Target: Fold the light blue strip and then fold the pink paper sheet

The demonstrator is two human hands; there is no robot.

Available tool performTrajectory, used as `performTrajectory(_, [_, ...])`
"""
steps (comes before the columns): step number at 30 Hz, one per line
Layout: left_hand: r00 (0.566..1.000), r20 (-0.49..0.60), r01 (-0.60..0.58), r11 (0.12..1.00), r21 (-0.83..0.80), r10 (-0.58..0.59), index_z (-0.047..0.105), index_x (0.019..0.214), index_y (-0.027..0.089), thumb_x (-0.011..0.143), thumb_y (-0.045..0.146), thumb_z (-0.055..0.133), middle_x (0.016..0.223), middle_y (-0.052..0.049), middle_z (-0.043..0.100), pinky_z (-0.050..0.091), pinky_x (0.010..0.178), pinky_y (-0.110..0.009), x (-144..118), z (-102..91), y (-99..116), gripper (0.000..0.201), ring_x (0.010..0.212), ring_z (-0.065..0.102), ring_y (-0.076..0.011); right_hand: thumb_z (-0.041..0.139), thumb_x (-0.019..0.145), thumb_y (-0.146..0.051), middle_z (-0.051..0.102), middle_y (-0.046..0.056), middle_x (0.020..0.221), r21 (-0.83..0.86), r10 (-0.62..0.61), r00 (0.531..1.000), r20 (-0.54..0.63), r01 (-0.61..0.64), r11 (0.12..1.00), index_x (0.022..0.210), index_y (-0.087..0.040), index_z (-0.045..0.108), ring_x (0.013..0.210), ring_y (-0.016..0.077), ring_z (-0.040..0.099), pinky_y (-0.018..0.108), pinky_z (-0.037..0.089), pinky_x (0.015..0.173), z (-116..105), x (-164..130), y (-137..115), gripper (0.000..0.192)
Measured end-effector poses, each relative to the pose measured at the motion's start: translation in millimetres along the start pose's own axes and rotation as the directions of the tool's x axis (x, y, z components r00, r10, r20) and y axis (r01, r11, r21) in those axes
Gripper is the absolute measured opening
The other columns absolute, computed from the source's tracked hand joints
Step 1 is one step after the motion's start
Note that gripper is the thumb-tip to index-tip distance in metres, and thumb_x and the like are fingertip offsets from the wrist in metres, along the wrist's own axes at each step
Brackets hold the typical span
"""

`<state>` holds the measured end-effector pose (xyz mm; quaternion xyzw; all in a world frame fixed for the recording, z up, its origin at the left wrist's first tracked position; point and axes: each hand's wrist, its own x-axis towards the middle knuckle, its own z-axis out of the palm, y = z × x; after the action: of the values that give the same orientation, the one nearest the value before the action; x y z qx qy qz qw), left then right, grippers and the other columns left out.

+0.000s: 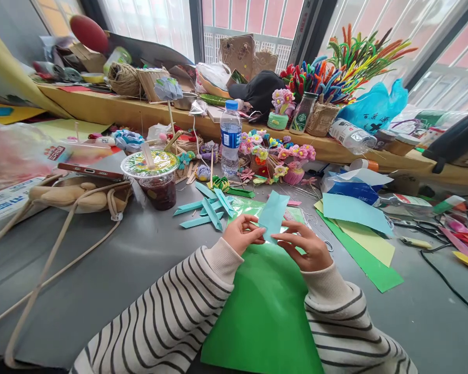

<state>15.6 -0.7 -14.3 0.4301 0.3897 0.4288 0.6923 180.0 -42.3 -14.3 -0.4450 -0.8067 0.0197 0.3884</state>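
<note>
Nearest me: green sheet (265,311) flat on grey tabletop (101,270). Above it, my left hand (242,235) and right hand (306,245), each grip pinching light-blue paper strip (273,214), held tilted just over green sheet. Beyond: folded blue strips (208,206), lidded drink cup (156,179), water bottle (231,136).

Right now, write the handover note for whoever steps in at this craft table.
Left hand and right hand: both pinch the light blue paper piece, held just above the table.
Under the hands: a large green sheet.
Done: several folded blue strips lie beside the drink cup.
Left: the held piece looks only partly folded. More blue paper lies to the right.
</note>
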Motion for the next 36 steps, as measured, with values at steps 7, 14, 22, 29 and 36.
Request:
performTrajectory(7, [1.000,0.012,-0.002,1.000,0.014,0.002,0.043,0.079,0.013,0.050,0.024,0.070,0.052,0.004,0.054,0.050,0.051,-0.024,0,-2.2,-1,0.041,0.048,0.056,-0.0089,0.053,0.070,-0.017,0.035,0.008,0.115,0.106,0.091,0.996,0.011,-0.091,0.990,0.077,-0.022,0.064,0.073,0.0126,0.049,0.029,0.049,0.060,0,1,-1,0.014])
performTrajectory(14, [0.999,0.053,-0.003,0.999,0.033,0.001,0.042,0.079,0.013,0.049,0.025,0.070,0.052,0.005,0.053,0.050,0.052,-0.025,0,-1.5,-1,0.043,0.050,0.056,-0.0095,0.056,0.068,-0.025,0.041,0.008,0.110,0.227,0.252,0.967,0.050,-0.256,0.940,0.069,-0.021,0.065,0.078,0.0150,0.050,0.027,0.050,0.059,3,3,0,0.010])
performTrajectory(22, [0.996,0.088,0.011,0.999,0.031,-0.013,0.039,0.084,0.014,0.049,0.022,0.071,0.051,0.007,0.050,0.049,0.055,-0.027,-1,-1.2,-1,0.047,0.051,0.057,-0.0110,0.056,0.068,-0.030,0.057,0.004,0.065,0.451,0.491,0.869,0.057,-0.461,0.764,0.067,-0.018,0.060,0.059,0.0132,0.053,0.024,0.046,0.049,13,9,-14,0.013])
performTrajectory(29, [0.987,0.147,0.069,0.997,-0.025,-0.065,0.038,0.087,0.014,0.049,0.016,0.071,0.052,0.008,0.049,0.050,0.059,-0.029,-1,-2.7,-1,0.051,0.053,0.058,-0.0110,0.058,0.065,-0.030,0.057,0.002,0.062,0.529,0.606,0.792,0.073,-0.546,0.650,0.067,-0.016,0.057,0.052,0.0116,0.054,0.024,0.046,0.050,16,10,-18,0.014])
performTrajectory(36, [0.983,0.155,0.106,0.994,-0.031,-0.100,0.037,0.091,0.014,0.048,0.016,0.072,0.054,0.007,0.050,0.050,0.059,-0.031,0,-4.2,-2,0.055,0.053,0.058,-0.0114,0.054,0.070,-0.027,0.055,0.001,0.061,0.546,0.593,0.801,0.082,-0.534,0.646,0.071,-0.016,0.056,0.053,0.0110,0.054,0.025,0.047,0.053,16,9,-19,0.012])
